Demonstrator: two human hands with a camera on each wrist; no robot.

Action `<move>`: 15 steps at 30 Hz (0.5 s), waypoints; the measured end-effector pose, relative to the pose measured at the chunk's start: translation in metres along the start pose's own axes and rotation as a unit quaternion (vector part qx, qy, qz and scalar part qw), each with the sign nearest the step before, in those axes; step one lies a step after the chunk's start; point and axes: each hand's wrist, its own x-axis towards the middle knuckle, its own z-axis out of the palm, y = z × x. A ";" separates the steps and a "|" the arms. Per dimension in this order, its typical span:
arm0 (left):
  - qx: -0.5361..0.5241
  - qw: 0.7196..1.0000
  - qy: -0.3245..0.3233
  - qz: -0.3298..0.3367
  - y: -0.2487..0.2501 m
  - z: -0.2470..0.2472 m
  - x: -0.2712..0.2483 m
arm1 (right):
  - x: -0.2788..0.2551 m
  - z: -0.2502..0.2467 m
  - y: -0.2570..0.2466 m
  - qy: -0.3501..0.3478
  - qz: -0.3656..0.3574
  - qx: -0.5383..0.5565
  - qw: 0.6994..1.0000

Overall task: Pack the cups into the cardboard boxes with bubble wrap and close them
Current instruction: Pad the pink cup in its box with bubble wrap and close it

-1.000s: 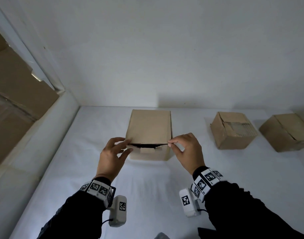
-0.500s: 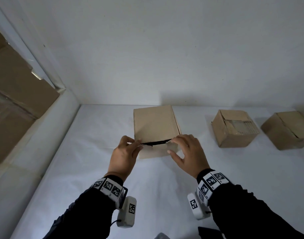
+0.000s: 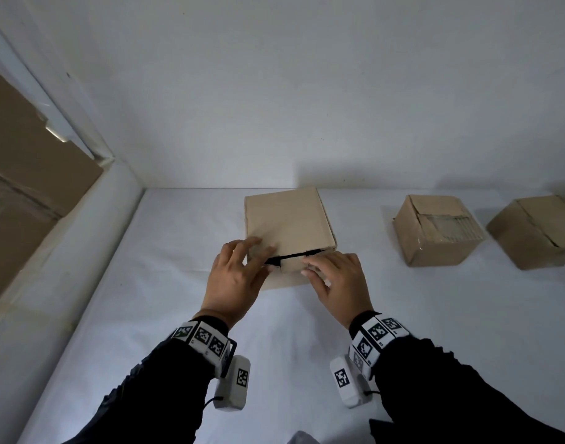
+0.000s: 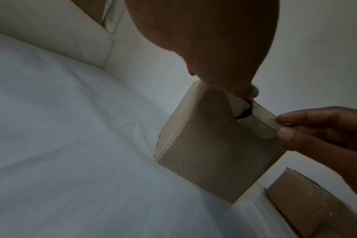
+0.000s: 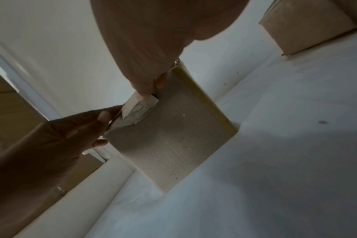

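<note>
A closed-looking cardboard box [image 3: 287,225] stands on the white table [image 3: 166,315], with a dark slit showing under the front edge of its lid. My left hand [image 3: 239,277] lies with straight fingers on the lid's front left corner, thumb at the edge [image 4: 252,92]. My right hand [image 3: 335,277] pinches the lid's tuck flap [image 4: 263,127] between thumb and forefinger at the box front [image 5: 173,128]. No cup or bubble wrap shows; the inside of the box is hidden.
Two more brown boxes stand at the right, one with taped flaps [image 3: 435,232] and one at the frame edge [image 3: 537,232]. A white wall runs behind the table; large cardboard sheets [image 3: 28,174] lean at the left.
The lid has come down and the slit has narrowed. My left fingers moved from pinching the lid edge to lying flat on top. My right hand shifted to the front flap.
</note>
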 end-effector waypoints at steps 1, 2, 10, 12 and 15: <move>-0.012 1.000 0.006 -0.015 0.001 0.000 0.001 | 0.001 -0.001 -0.002 0.000 0.007 0.008 1.000; -0.027 0.999 0.010 -0.030 0.002 0.000 0.003 | 0.002 -0.002 -0.004 0.003 0.020 0.018 1.000; -0.092 0.980 0.047 -0.172 -0.004 -0.006 0.012 | 0.012 -0.011 0.014 0.092 0.269 0.141 0.948; -0.100 0.976 0.051 -0.185 -0.004 -0.006 0.010 | 0.017 -0.013 0.022 0.047 0.285 0.160 0.944; -0.126 0.970 0.055 -0.198 -0.004 -0.006 0.009 | 0.018 -0.018 0.032 -0.003 0.304 0.164 0.938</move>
